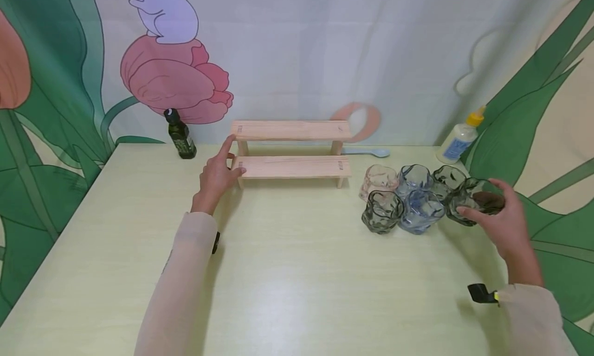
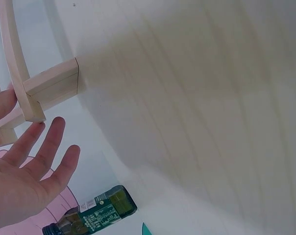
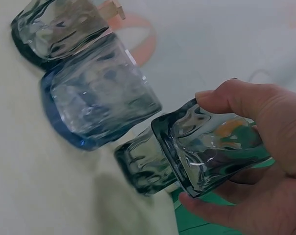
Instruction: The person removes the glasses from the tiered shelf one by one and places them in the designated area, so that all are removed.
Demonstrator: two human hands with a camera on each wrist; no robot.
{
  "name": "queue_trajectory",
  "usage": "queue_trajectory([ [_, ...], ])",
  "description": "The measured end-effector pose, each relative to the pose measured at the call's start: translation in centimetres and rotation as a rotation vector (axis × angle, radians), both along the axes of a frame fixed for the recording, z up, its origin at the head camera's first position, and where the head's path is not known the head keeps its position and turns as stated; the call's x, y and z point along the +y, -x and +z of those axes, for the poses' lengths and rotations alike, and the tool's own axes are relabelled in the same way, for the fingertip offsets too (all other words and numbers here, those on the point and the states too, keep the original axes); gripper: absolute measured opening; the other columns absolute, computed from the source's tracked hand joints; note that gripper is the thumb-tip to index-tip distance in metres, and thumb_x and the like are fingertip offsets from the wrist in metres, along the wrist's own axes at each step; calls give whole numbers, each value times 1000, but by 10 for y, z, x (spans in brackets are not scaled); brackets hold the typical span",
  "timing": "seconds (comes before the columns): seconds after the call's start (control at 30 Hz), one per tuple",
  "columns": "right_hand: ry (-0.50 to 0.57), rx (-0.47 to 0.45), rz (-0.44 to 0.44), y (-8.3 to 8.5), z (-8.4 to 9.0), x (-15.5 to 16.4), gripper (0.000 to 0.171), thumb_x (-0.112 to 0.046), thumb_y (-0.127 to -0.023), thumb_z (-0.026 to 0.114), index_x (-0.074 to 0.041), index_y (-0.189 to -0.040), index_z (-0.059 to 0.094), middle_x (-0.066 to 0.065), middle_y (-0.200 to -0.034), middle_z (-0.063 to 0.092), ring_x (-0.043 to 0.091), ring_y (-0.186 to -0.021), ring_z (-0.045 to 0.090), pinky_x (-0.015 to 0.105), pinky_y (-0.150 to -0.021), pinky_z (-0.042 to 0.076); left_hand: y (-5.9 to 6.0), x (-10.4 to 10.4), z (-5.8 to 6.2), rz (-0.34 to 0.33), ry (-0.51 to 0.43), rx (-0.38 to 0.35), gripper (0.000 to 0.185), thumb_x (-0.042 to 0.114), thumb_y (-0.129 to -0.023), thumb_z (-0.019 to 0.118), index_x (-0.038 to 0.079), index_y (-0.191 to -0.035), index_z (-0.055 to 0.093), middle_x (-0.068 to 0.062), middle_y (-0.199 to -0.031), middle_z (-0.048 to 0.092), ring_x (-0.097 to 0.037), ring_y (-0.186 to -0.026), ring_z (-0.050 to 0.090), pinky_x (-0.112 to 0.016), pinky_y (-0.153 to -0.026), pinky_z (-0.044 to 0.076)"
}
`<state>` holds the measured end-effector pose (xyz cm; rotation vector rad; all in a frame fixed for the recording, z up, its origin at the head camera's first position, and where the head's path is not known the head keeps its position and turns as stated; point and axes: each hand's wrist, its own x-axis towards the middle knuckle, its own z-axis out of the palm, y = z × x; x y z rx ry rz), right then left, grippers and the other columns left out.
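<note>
Pale table (image 1: 287, 273): my left hand (image 1: 217, 174) rests spread against the wooden step shelf (image 1: 291, 166); right of it, my right hand (image 1: 503, 219) grips a smoky glass cup (image 1: 474, 201).

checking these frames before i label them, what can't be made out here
- Head view: the print on the white squeeze bottle with the yellow cap is too small to read.
- Head view: the pale blue spoon is partly hidden behind the two-step wooden rack.
- Left wrist view: the dark green glass bottle is cut off by the bottom edge; its label is blurred.
- Right wrist view: the right hand covers much of the smoky grey glass cup.
</note>
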<state>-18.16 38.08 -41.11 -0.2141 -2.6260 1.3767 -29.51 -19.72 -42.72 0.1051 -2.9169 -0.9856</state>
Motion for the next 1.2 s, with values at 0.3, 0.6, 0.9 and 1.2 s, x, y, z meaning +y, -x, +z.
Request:
queue_trajectory([
  [0.3, -36, -76, 3, -3, -25, 3, 97, -27, -86, 80, -21, -160, 17, -21, -110, 53, -10, -93, 50, 14, -78, 43, 0, -1, -1, -2, -3, 12, 87, 23, -95, 68, 40, -159, 13, -13, -143, 57, -38, -104, 65, -55, -84, 47],
  [0.6, -81, -77, -5, 2, -39, -1, 99, -28, -85, 81, -21, -160, 17, 19, -132, 48, 2, -101, 45, 53, -101, 37, 0, 0, -1, 3, -3, -4, 88, 23, -95, 68, 40, -159, 11, -13, -144, 56, -37, -101, 64, -51, -81, 47],
  [0.9, -89, -65, 13, 7, -53, 1, 98, -26, -85, 81, -20, -160, 18, 20, -136, 46, 7, -107, 46, 37, -95, 37, 0, 1, 1, 2, -6, -12, 88, 23, -95, 68, 41, -159, 11, -14, -145, 55, -37, -102, 63, -52, -83, 47],
  [1.2, -37, -89, 34, 9, -54, 2, 101, -26, -86, 80, -18, -161, 13, 31, -148, 34, 47, -131, 34, 66, -106, 27, 0, 1, 1, 7, -2, -20, 88, 23, -96, 68, 42, -159, 10, -14, -145, 55, -37, -104, 63, -53, -84, 47],
])
